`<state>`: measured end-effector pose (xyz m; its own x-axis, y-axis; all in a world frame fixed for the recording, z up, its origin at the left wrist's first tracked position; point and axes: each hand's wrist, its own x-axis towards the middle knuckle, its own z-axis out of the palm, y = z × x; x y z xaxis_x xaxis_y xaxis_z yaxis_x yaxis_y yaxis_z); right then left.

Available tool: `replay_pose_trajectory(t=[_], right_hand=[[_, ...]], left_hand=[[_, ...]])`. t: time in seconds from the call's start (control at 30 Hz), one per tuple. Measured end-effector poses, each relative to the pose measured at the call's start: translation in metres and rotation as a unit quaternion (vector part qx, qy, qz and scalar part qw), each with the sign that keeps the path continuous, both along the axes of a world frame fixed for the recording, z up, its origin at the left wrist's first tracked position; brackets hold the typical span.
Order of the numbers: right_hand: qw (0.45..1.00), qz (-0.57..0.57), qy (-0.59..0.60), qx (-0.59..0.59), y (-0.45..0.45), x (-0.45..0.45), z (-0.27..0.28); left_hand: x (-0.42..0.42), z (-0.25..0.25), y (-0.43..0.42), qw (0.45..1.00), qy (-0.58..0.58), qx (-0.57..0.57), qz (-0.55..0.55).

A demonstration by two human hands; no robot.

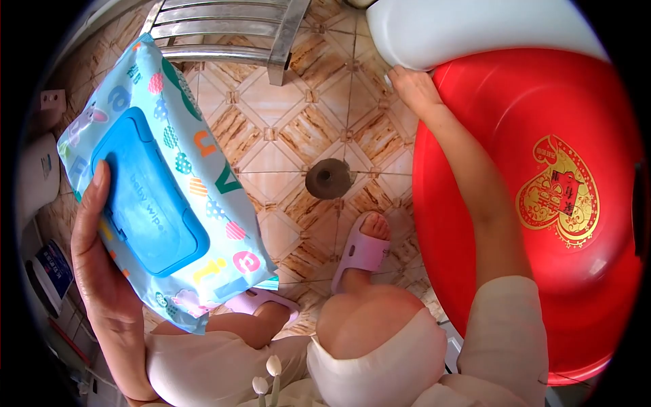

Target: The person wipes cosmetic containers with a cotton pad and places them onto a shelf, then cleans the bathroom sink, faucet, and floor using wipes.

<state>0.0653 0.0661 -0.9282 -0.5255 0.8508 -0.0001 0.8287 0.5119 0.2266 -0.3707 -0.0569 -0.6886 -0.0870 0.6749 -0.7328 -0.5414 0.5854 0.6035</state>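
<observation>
A light-blue pack of baby wipes (224, 237) with a bright blue flip lid, which is closed, is in my left hand (108, 271). My thumb lies on the lid's edge, and the other fingers are hidden behind the pack. On the other side, my right arm reaches forward across the red basin (468, 285). My right hand (415, 89) is at the basin's far rim, beside a white rounded fixture (475, 30). Its fingers are curled, with a small whitish bit showing at the tips; what it is I cannot make out.
A metal slatted rack or stool (217, 34) stands at the far left. A round drain (328, 179) sits in the patterned tile floor (291, 129). My feet are in pink slippers (356, 254). A white container (39, 169) and a dark-labelled item (53, 271) are at the left edge.
</observation>
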Motion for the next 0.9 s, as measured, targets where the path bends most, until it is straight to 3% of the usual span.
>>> replay_pose_trajectory(t=[0.1, 0.17, 0.4, 0.43, 0.5, 0.63, 0.8, 0.9], right_hand=[[1.0, 0.018, 0.022, -0.006, 0.001, 0.005, -0.002], [0.991, -0.072, 0.084, -0.08, -0.011, 0.005, 0.003], [0.935, -0.162, 0.253, -0.191, -0.073, -0.009, 0.008], [0.934, -0.165, 0.252, -0.191, -0.073, -0.008, 0.008], [0.95, -0.183, 0.243, -0.072, -0.07, -0.007, 0.009], [0.94, -0.224, 0.242, -0.085, -0.063, -0.019, 0.021], [0.953, -0.25, 0.115, -0.129, -0.067, -0.023, 0.008], [0.961, -0.23, 0.105, -0.116, -0.076, -0.025, 0.004]], left_hand=[[0.0, 0.001, -0.002, 1.0, 0.014, 0.008, 0.019], [0.004, 0.001, -0.002, 0.999, 0.04, 0.006, 0.025], [0.004, -0.003, -0.001, 0.999, 0.041, 0.013, 0.019], [0.006, -0.004, 0.0, 0.999, 0.04, 0.012, 0.016], [0.009, -0.003, 0.002, 0.999, 0.051, 0.006, 0.012], [0.008, -0.005, 0.002, 0.999, 0.048, 0.005, 0.003], [0.007, -0.004, 0.0, 0.998, 0.052, 0.014, 0.012], [0.008, -0.001, -0.001, 0.998, 0.058, 0.009, 0.02]])
